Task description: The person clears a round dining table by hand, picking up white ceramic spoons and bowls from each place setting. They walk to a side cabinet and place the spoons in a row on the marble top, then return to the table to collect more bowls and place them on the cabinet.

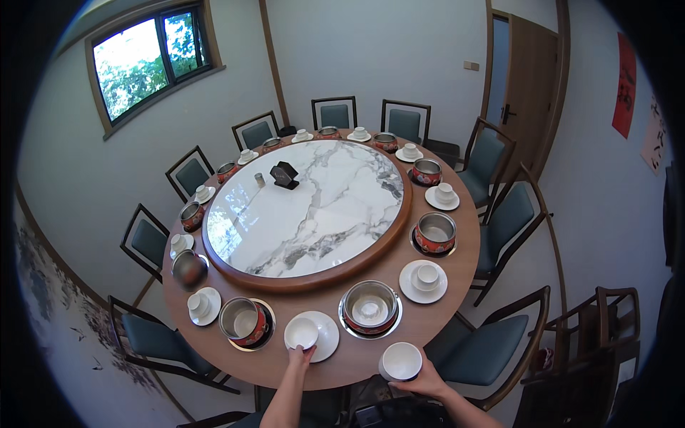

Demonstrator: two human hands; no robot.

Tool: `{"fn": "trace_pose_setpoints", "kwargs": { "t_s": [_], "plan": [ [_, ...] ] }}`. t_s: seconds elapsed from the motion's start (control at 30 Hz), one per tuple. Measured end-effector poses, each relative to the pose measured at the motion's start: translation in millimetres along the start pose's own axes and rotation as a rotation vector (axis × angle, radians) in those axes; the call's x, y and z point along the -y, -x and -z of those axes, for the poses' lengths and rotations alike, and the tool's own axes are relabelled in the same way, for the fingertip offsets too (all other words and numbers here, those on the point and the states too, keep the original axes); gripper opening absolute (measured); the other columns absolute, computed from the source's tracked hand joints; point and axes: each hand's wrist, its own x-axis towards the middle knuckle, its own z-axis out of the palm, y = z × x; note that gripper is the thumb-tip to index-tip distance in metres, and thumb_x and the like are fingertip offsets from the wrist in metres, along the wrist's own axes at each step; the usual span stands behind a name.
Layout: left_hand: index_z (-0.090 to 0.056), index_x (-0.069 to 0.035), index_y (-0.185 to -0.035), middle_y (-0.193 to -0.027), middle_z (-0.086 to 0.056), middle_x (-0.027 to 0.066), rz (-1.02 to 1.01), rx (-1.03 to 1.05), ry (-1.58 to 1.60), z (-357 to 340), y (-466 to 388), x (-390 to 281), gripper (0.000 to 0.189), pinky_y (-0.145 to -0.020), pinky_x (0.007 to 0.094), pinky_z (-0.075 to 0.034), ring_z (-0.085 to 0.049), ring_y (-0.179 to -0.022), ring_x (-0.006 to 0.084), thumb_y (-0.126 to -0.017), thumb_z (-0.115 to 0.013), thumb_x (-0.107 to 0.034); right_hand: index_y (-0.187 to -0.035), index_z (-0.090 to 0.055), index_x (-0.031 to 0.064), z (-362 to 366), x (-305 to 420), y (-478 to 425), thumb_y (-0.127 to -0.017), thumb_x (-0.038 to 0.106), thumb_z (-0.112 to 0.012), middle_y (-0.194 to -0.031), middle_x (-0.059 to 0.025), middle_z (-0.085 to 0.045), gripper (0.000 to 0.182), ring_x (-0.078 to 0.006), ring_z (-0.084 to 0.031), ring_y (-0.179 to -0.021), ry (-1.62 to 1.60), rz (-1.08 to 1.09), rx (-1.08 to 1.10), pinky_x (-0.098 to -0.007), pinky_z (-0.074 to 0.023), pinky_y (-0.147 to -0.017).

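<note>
My left hand [301, 356] grips the near rim of a small white bowl [301, 333], which is over the left part of a white plate [327, 337] at the near table edge. My right hand [423, 379] holds a white bowl or cup [401, 361] just off the table's near edge; whether it is one piece or a stack I cannot tell. Between and beyond my hands a red patterned pot with a steel inside [370, 305] sits in a metal-rimmed recess. Another such pot [242, 321] stands left of the plate, tilted.
The round wooden table [289, 369] bears a raised marble turntable [310, 214] with a black holder [284, 175] and a small jar [259, 180]. Plates with stacked white ware [426, 277] and red pots [434, 233] ring it. Blue-padded chairs [487, 348] surround the table.
</note>
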Motion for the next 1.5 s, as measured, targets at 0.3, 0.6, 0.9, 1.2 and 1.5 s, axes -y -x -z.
{"fn": "trace_pose_setpoints", "kwargs": {
  "t_s": [0.3,0.6,0.9,1.2,1.5],
  "plan": [
    [-0.022,-0.006,-0.120,-0.115,-0.035,0.0190,-0.116,0.322,-0.182,-32,161,-61,0.049,-0.078,0.0427,-0.048,-0.048,-0.098,0.0332,-0.074,-0.033,0.002,-0.116,-0.033,0.0013,-23,13,4,-0.056,0.021,-0.075,-0.109,-0.0124,-0.046,0.076,-0.0194,-0.045,-0.102,0.037,0.046,0.085,-0.0303,-0.0351,-0.087],
    [-0.036,-0.008,-0.117,-0.108,-0.047,0.0094,-0.006,0.371,-0.260,-33,290,-42,0.037,-0.071,0.0317,-0.044,-0.049,-0.092,0.0190,-0.083,-0.045,-0.019,-0.115,-0.034,0.0019,-30,24,40,-0.056,0.021,-0.076,-0.108,-0.0105,-0.047,0.076,-0.0184,-0.045,-0.103,0.053,0.070,0.139,-0.0299,-0.0349,-0.088],
    [-0.024,-0.008,-0.124,-0.119,-0.038,0.0123,0.174,0.455,-0.360,-35,339,21,0.048,-0.082,0.0410,-0.043,-0.044,-0.105,0.0271,-0.080,-0.042,-0.008,-0.118,-0.029,0.0033,9,40,110,-0.053,0.019,-0.078,-0.108,-0.0095,-0.047,0.082,-0.0183,-0.045,-0.103,0.077,0.114,-0.066,-0.0305,-0.0353,-0.088],
    [-0.029,-0.004,-0.123,-0.114,-0.044,0.0134,0.336,0.518,-0.678,-93,427,106,0.046,-0.085,0.0397,-0.038,-0.045,-0.103,0.0268,-0.078,-0.041,-0.006,-0.120,-0.030,0.0077,78,52,278,-0.056,0.023,-0.074,-0.114,-0.0116,-0.044,0.079,-0.0247,-0.044,-0.106,0.069,0.039,-0.482,-0.0334,-0.0363,-0.087],
    [-0.028,-0.006,-0.124,-0.116,-0.044,0.0118,0.639,1.069,-0.790,-123,491,218,0.045,-0.084,0.0364,-0.041,-0.047,-0.102,0.0242,-0.084,-0.045,-0.016,-0.120,-0.027,0.0026,102,49,458,-0.056,0.018,-0.076,-0.114,-0.0105,-0.042,0.082,-0.0198,-0.040,-0.109,-0.015,-0.064,-0.997,-0.0333,-0.0308,-0.091]
  ]
}}
